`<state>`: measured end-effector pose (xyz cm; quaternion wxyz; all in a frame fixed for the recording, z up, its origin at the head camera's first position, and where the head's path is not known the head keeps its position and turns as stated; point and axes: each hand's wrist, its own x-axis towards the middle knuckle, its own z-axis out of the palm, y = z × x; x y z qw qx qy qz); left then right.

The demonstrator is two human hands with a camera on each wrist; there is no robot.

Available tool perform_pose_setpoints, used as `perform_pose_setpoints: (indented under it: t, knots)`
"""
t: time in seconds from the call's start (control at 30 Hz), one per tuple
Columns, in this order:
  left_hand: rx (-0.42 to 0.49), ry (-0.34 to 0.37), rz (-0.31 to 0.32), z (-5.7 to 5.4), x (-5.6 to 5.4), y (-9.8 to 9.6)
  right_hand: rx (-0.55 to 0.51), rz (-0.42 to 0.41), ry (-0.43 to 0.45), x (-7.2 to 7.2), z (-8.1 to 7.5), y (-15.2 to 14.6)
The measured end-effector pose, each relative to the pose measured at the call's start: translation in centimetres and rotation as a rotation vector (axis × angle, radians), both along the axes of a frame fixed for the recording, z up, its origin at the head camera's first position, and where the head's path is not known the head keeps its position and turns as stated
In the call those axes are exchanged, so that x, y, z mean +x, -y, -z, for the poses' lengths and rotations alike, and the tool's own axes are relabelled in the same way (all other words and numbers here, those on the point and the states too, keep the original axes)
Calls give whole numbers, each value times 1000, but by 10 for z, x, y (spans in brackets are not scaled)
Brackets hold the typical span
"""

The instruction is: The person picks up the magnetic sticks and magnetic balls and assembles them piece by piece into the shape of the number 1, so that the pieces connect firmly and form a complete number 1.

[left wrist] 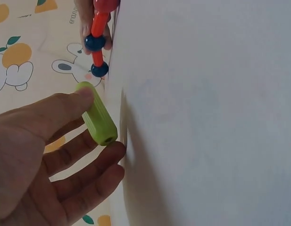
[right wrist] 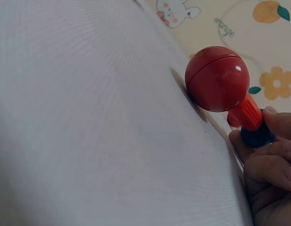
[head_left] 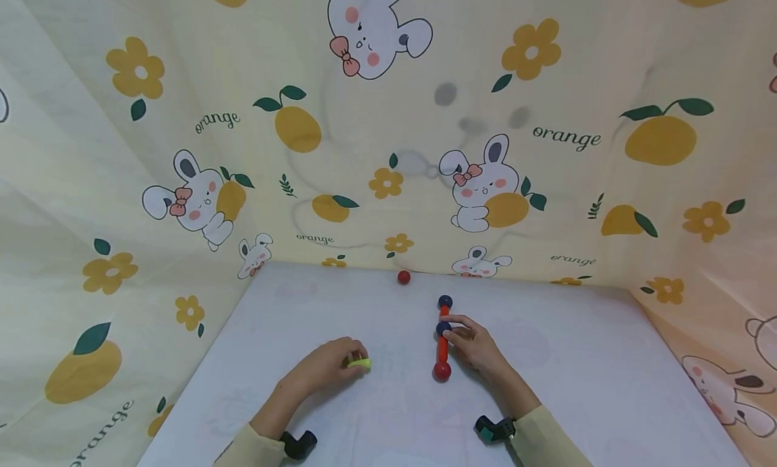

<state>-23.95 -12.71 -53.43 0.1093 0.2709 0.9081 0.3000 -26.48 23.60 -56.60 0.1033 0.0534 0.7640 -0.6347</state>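
Note:
My left hand (head_left: 330, 364) pinches a short yellow-green rod (left wrist: 100, 118) between thumb and fingers, and a small hole shows in the rod's end. To its right, my right hand (head_left: 477, 347) grips the middle dark-blue ball (head_left: 444, 329) of a straight chain. An orange-red rod (head_left: 443, 349) joins that ball to a larger-looking red ball (right wrist: 217, 78) at the near end. Another orange-red rod (left wrist: 97, 58), partly covered by fingers in the head view, leads to a second dark-blue ball (head_left: 445, 301) at the far end. The two hands are apart.
A loose red ball (head_left: 403, 277) lies at the back edge of the white table (head_left: 388, 426), against the patterned cloth (head_left: 364, 217). That cloth rises behind the table and along both sides. Dark wrist cameras (head_left: 494, 429) sit at both sleeves.

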Motion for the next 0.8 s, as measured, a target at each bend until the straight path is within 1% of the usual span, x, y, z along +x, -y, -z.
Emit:
perform_pose_setpoints:
  t: [0.2,0.3,0.43,0.7,0.8]
  knots:
    - [8,17,19,0,1,-8,-1,-10,-6,0,1,0]
    - [16,35,21,0,1,-13,-3,-5,3,1,-2,1]
    - [42,62,39,0,2,-19,-7,-2,11,1,-3,1]
    - [64,67,74,2,3,-30,-9,2,7,-2,-1,0]
    - [66,86,75,3,3,-35,0,0,13,-2,-1,-1]
